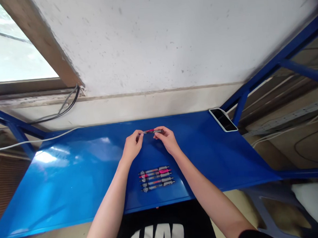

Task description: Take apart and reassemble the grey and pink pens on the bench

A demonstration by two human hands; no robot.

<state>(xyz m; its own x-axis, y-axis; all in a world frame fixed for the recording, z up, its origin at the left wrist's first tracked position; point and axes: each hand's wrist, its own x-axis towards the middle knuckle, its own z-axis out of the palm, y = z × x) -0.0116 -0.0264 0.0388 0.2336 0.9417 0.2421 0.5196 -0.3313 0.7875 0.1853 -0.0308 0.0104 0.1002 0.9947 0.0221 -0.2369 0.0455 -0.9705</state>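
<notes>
Pen (pixel 150 131) sits level between your left hand (pixel 132 147) and right hand (pixel 167 140), both grasping it by the fingertips above the blue desk (pixel 78 174), with the row of pens (pixel 156 178) lying flat nearer you

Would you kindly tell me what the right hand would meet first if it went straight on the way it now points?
Probably the pen it already pinches, then the left hand, though depth is unclear.

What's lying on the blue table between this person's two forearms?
Several pens lie side by side there, as the head camera view shows.
</notes>
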